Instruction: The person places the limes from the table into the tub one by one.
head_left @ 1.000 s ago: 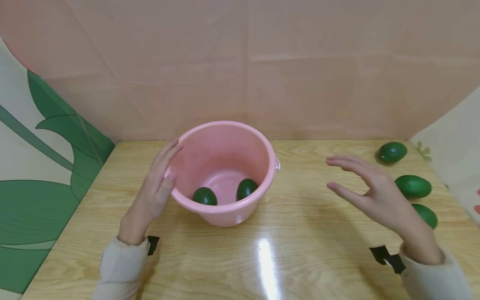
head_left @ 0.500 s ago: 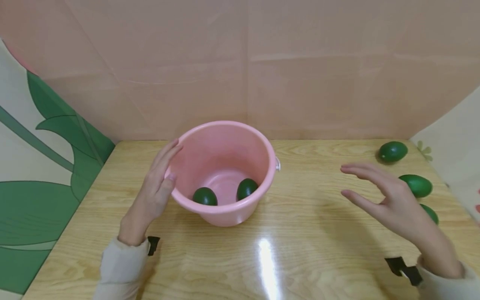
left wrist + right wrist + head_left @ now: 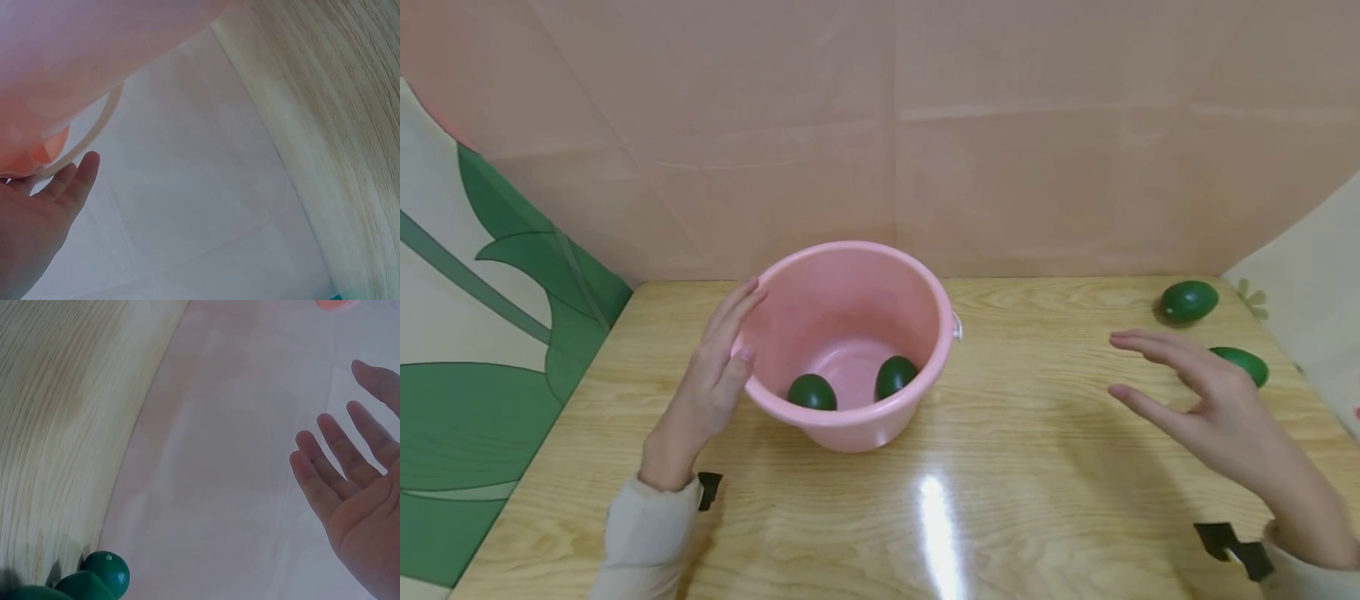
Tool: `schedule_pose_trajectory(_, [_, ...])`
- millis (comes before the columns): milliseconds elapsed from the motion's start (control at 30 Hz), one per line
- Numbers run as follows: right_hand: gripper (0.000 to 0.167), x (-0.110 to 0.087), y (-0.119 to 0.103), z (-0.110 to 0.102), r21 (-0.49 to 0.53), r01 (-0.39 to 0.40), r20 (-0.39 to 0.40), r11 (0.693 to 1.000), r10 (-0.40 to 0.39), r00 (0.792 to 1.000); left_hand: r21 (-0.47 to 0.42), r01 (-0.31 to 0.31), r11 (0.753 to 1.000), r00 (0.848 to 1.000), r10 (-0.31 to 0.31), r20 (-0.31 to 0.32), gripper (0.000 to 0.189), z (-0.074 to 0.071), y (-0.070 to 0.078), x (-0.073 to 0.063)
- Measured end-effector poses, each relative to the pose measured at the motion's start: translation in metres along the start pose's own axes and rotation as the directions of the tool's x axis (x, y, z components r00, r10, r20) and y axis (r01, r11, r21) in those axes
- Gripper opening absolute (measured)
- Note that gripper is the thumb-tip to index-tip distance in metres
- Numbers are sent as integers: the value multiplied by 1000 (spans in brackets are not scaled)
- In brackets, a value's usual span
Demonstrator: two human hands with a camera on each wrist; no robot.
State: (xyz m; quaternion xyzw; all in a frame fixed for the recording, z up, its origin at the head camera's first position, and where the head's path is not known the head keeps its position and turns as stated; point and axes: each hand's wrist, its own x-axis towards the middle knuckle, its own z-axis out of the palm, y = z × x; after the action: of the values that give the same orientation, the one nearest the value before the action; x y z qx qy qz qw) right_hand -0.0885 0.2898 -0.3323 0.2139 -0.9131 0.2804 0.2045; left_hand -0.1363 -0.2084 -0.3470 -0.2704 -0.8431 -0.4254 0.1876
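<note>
A pink bucket (image 3: 850,429) stands on the wooden table, with two dark green oval fruits lying in it, one fruit (image 3: 812,392) at the left and another fruit (image 3: 895,377) at the right. My left hand (image 3: 703,379) rests against the bucket's left rim, fingers nearly straight, beside the handle (image 3: 100,122) in the left wrist view. Over the right side of the table, my right hand (image 3: 1225,408) hovers with nothing in it, fingers and thumb spread apart. It partly covers one green fruit (image 3: 1243,365); a farther fruit (image 3: 1187,301) lies at the back right corner.
Green fruits (image 3: 109,572) show in a row at the bottom of the right wrist view. A pinkish sheet (image 3: 895,142) hangs behind the table (image 3: 1000,500). Printed panels with leaves (image 3: 475,425) stand at the left and right sides.
My right hand has moved right and slightly down, toward the green fruits, and now hides the nearest one in the head view. The left hand and the bucket have stayed in place.
</note>
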Motion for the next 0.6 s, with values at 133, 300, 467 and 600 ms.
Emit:
schedule_pose_trajectory(133, [68, -5, 3, -4, -2, -56, -2, 998, 56, 998, -6, -7, 1000, 1000, 7, -1, 57, 1, 0, 1])
schedule_pose_trajectory(300, [68, -9, 8, -6, 18, -55, 0, 998, 55, 998, -4, 3, 1000, 1000, -3, 3, 58, 0, 1, 0])
schedule_pose_trajectory(467, [70, -15, 13, -8, 39, -31, 2, 999, 31, 1000, -2, 6, 1000, 1000, -6, 0, 58, -2, 1, 0])
schedule_pose_trajectory(600, [71, -19, 15, -13, 10, -28, -11, 1000, 28, 1000, -4, 3, 1000, 1000, -3, 1, 57, -1, 1, 0])
